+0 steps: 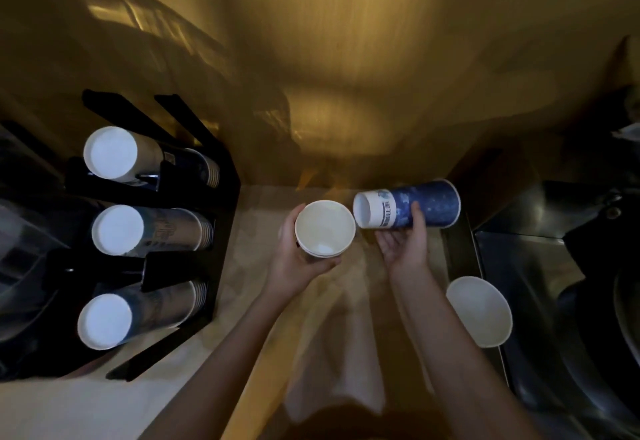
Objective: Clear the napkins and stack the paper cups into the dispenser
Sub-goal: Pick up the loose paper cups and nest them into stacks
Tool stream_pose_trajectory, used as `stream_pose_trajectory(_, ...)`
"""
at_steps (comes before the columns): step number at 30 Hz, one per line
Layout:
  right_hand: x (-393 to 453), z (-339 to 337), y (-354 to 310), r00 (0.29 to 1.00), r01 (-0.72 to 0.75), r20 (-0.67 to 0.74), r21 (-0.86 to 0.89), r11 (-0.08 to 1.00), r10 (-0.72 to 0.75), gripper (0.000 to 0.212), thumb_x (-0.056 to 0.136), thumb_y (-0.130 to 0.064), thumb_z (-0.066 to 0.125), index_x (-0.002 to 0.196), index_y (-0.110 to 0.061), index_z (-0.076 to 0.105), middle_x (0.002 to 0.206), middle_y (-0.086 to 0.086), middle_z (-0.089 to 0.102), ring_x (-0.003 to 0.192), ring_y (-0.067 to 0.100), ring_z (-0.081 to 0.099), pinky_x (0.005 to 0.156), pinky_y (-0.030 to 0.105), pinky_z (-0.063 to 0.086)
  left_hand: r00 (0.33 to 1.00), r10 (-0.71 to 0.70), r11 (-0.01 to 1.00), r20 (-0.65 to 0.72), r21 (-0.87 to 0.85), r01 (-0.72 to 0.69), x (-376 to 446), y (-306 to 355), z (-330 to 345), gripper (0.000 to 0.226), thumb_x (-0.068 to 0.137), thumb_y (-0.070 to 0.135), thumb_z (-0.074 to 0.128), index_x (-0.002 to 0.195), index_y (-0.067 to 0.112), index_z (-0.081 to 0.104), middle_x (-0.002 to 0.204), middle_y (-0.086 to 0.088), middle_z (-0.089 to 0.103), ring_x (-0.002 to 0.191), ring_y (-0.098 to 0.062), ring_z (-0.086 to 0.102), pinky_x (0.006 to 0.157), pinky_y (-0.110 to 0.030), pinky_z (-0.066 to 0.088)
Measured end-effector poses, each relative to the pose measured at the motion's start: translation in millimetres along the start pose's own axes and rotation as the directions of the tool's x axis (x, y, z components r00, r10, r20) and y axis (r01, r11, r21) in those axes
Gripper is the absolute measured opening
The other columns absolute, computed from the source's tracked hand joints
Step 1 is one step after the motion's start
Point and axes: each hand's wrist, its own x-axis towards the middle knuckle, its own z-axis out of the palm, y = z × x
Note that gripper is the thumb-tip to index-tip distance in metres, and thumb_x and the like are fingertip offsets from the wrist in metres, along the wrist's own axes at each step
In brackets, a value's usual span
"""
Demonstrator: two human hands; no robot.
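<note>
My left hand (296,256) grips a small stack of nested paper cups (325,228), mouth up, white inside. Just to the right, my right hand (407,243) holds a blue and white paper cup (408,209) on its side, its white base pointing left toward the stack and nearly touching its rim. A black dispenser (194,266) stands at the left with three rows of stacked cups lying in it, white bases toward me, at the top (110,152), middle (117,230) and bottom (104,321). Another cup (479,311) stands mouth up at the right. No napkin is visible.
The beige counter (86,405) runs under both arms. A dark sink or metal basin (554,301) lies at the right, beside the standing cup. A golden reflective wall (346,58) rises behind. Dark blurred equipment (24,249) fills the far left.
</note>
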Motion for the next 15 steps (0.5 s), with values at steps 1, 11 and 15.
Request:
stream_pose_trajectory(1,-7,7,-5,0.998,0.016,0.055,0.015,1.000,-0.017,0.061,0.077,-0.046,0.065,0.125,-0.013,0.047,0.107,0.009,0.062,0.094,0.019,0.063,0.076,0.029,0.051,1.000,0.004,1.000,0.002,0.004,-0.004,0,0,0,0.101,0.051,0.015,0.089,0.134,0.015,0.031,0.140,-0.007,0.038,0.126,-0.014,0.040,0.105,-0.033,0.039)
stream_pose_trajectory(11,-57,19,10,0.730,0.662,0.567,-0.445,0.603,-0.383,0.053,0.067,-0.009,0.079,0.105,-0.029,0.048,0.103,-0.018,0.058,0.089,-0.015,0.060,0.070,0.002,0.045,1.000,0.012,1.000,0.009,0.002,-0.012,1,-1,-1,0.099,0.047,0.028,0.089,0.129,0.031,0.034,0.135,-0.001,0.046,0.116,-0.006,0.050,0.093,-0.018,0.044)
stream_pose_trajectory(15,-56,6,24,0.701,0.707,0.622,-0.673,0.220,-0.349,0.076,0.060,-0.029,0.084,0.122,-0.015,0.043,0.116,-0.002,0.055,0.109,0.009,0.052,0.088,0.015,0.043,1.000,-0.017,0.999,0.014,0.038,0.016,0,5,-2,0.096,0.045,0.038,0.084,0.127,0.033,0.035,0.131,0.005,0.047,0.108,0.002,0.049,0.081,-0.002,0.038)
